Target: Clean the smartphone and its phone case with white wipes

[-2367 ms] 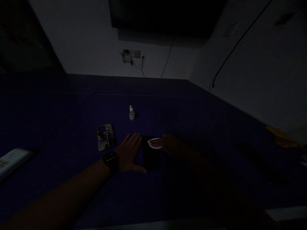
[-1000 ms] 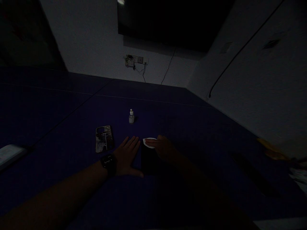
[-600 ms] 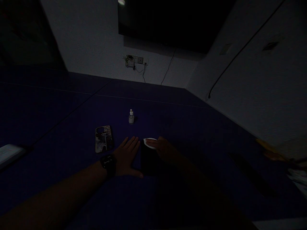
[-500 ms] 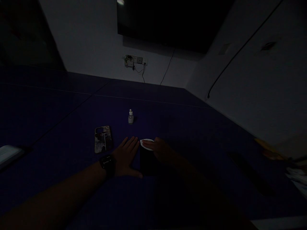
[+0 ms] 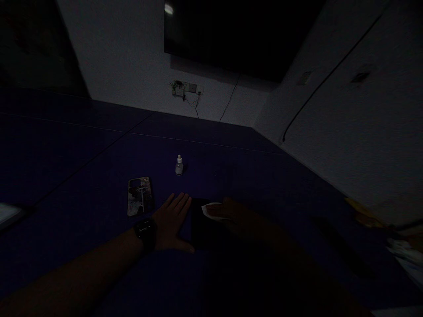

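My left hand (image 5: 172,223) lies flat with its fingers stretched, at the left edge of a flat black rectangular thing (image 5: 202,235); the darkness hides what kind it is. My right hand (image 5: 231,213) presses a white cotton pad (image 5: 211,211) onto the upper part of this black surface, fingers over the pad. Left of my left hand lies a patterned phone case (image 5: 139,196). A small dropper bottle (image 5: 179,167) with a white top stands upright beyond my hands.
The dark blue table (image 5: 109,154) reaches to the wall. A pale object (image 5: 9,215) lies at the left edge. On the right are a long dark item (image 5: 340,246), a yellow item (image 5: 365,213) and white crumpled material (image 5: 405,251). Sockets (image 5: 188,88) and a screen (image 5: 231,35) are on the wall.
My right hand has slid the cotton pad rightward, away from the left corner of the black thing. My left hand stays flat in its place. The view has shifted slightly.
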### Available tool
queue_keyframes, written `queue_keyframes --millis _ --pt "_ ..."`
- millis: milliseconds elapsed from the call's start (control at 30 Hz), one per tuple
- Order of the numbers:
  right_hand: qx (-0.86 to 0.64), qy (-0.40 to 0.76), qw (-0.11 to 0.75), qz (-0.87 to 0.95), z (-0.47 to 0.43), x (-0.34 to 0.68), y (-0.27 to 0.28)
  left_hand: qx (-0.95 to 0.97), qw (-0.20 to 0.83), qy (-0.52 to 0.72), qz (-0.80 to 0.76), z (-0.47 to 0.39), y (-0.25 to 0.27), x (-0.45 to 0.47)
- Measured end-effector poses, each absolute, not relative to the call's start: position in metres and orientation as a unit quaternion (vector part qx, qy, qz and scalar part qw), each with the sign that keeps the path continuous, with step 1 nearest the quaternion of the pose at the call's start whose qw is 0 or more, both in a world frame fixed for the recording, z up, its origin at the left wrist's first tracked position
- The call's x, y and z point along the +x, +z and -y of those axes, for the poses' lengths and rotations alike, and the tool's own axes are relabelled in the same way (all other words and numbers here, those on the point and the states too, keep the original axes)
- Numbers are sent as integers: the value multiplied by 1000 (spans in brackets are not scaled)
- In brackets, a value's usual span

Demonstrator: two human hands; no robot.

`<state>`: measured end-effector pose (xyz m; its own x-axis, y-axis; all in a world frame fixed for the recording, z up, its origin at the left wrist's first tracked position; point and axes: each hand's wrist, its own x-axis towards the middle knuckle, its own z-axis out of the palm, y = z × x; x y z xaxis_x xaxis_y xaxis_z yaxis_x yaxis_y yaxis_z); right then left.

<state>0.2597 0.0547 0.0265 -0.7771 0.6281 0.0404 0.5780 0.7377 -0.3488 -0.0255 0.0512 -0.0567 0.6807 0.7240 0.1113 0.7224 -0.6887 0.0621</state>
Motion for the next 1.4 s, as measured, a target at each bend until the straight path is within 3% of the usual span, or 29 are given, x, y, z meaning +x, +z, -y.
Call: queue_keyframes --millis 167,367,600,733,900,1200,1400 --pt "-294 184 53 936 -45 261 16 917 -8 92 -388 -52 -62 -27" --pt "-363 152 61 917 -45 274 -7 917 3 78 -392 -50 -57 -26" --pt "-388 68 119 912 -51 259 -22 916 4 74 -393 -49 -52 -25" --pt "-413 81 172 891 -50 261 -30 915 0 76 -397 -50 -55 -26" --pt "-340 98 215 910 -56 266 -35 916 -7 80 -392 -53 -62 -27" --pt "-315 151 130 928 -55 268 -25 916 0 92 -389 -54 -65 -27" --pt "-329 157 145 920 -54 266 -23 917 0 99 -386 -54 -66 -27"
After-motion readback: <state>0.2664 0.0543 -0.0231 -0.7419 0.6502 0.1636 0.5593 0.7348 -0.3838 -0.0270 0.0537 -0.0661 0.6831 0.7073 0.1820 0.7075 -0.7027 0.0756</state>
